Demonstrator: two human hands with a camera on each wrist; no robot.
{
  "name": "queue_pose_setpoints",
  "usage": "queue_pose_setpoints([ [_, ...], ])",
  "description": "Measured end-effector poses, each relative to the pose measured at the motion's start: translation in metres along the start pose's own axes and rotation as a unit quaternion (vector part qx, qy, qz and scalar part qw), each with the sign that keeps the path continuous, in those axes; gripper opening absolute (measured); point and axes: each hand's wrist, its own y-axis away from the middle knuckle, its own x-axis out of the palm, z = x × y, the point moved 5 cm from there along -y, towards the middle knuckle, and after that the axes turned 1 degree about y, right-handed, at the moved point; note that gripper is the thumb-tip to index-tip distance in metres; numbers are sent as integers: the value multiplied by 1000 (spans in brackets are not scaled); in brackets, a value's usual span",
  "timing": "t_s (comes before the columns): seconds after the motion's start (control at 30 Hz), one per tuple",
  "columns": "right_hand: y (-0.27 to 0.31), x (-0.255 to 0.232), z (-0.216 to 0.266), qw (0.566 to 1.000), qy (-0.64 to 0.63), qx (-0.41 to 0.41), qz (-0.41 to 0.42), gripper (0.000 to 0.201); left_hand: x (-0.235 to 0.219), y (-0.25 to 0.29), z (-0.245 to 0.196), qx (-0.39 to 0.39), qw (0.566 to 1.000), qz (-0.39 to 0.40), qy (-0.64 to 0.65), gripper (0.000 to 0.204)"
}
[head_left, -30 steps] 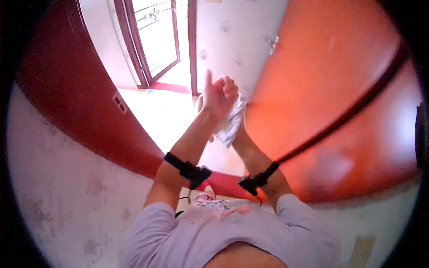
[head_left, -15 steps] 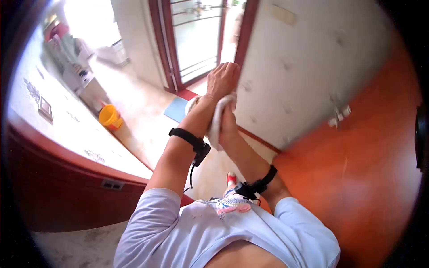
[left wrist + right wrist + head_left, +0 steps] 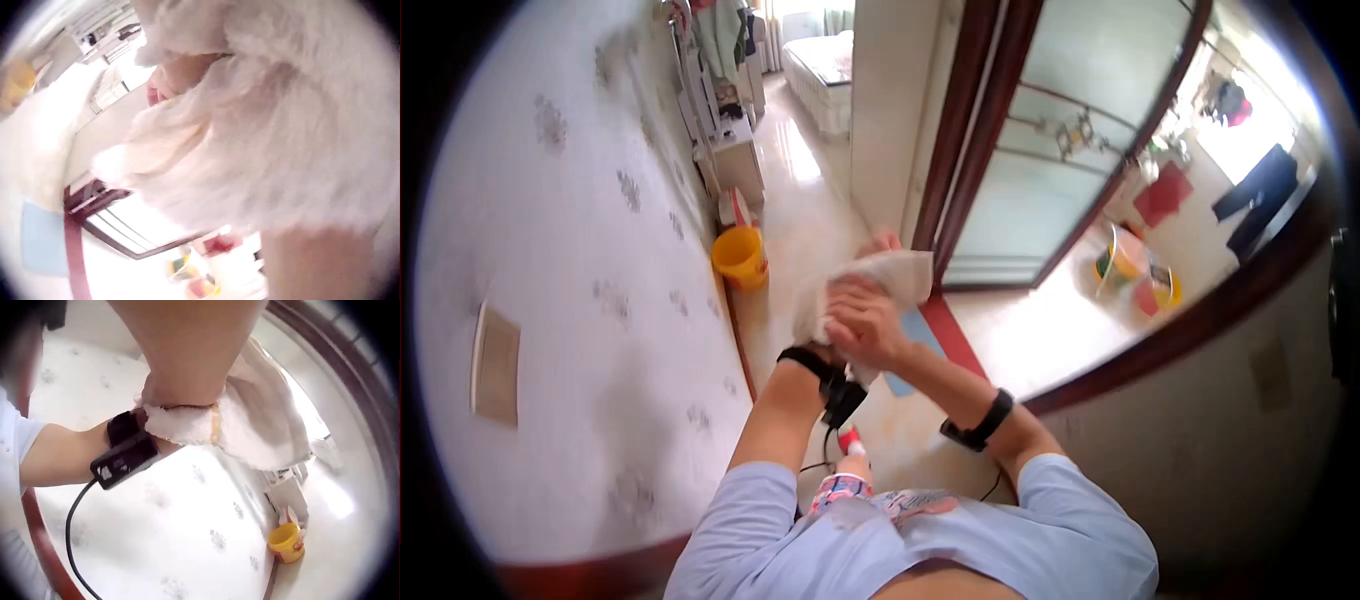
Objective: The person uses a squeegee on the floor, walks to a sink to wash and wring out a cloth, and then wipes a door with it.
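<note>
A white towel (image 3: 900,275) is bunched over my left hand (image 3: 882,243) in the head view, leaving only a few fingers showing past its far side. My right hand (image 3: 865,320) lies over the left wrist area and grips the towel with curled fingers. In the left wrist view the fluffy towel (image 3: 269,137) fills much of the picture, and part of a hand (image 3: 181,78) shows between its folds. From the right wrist, the towel (image 3: 262,425) hangs out beyond the hand, with a yellowish stripe across it.
A yellow bucket (image 3: 740,258) stands by the patterned wall (image 3: 580,250) on the left. Ahead, a corridor leads to a bed (image 3: 818,75). To the right is a glass door (image 3: 1060,150) in a dark red frame, with a blue mat (image 3: 915,345) near its sill.
The head view has swung left, from the orange-red surface toward the corridor. Earlier my left hand was bare above the towel; now the towel covers it and my right hand is on top.
</note>
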Motion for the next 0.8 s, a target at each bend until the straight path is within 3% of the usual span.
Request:
queue_pose_setpoints([
  [0.03,-24,16,-27,999,-23,28,12,12,-4,-20,-2,62,996,17,-67,18],
  [0.07,-47,19,-48,997,-38,-51,-41,11,-4,-37,-1,118,983,44,-130,18],
  [0.17,-87,45,-128,996,-67,-58,-25,11,1,-79,17,221,917,163,-290,19],
  [0.23,-96,61,-206,991,-107,67,-36,14,9,-111,35,255,858,249,-370,19],
  [0.27,-96,72,-254,968,-160,190,-24,19,17,-130,42,273,824,293,-401,19],
  [0.3,-93,85,-301,927,-207,313,-13,24,23,-148,49,278,794,334,-425,20],
  [0.37,-96,97,-387,844,-301,433,-95,31,31,-190,65,271,743,400,-464,20],
  [0.43,-125,106,-431,622,-533,530,-222,32,30,-241,75,223,743,430,-461,21],
  [0.47,-147,104,-454,590,-593,513,-192,32,28,-273,77,178,772,431,-431,21],
  [0.5,-169,101,-476,554,-648,498,-158,33,23,-308,75,111,818,417,-382,22],
  [0.57,-212,121,-504,644,-666,359,117,36,11,-389,81,-81,936,321,-120,20],
  [0.6,-233,148,-524,562,-715,416,0,37,-1,-419,92,-181,948,261,20,20],
  [0.63,-257,177,-542,467,-745,463,-112,38,-10,-450,87,-27,980,170,-98,20],
  [0.67,-278,192,-557,491,-711,491,-104,37,-10,-466,86,126,968,72,-206,20],
  [0.7,-297,203,-589,511,-674,524,-100,36,-4,-493,85,268,914,-25,-304,20],
  [0.73,-320,202,-598,481,-710,503,-109,33,-5,-517,81,273,896,-51,-347,19],
  [0.8,-369,207,-614,416,-776,458,-121,30,-8,-562,91,286,894,-14,-346,20],
])
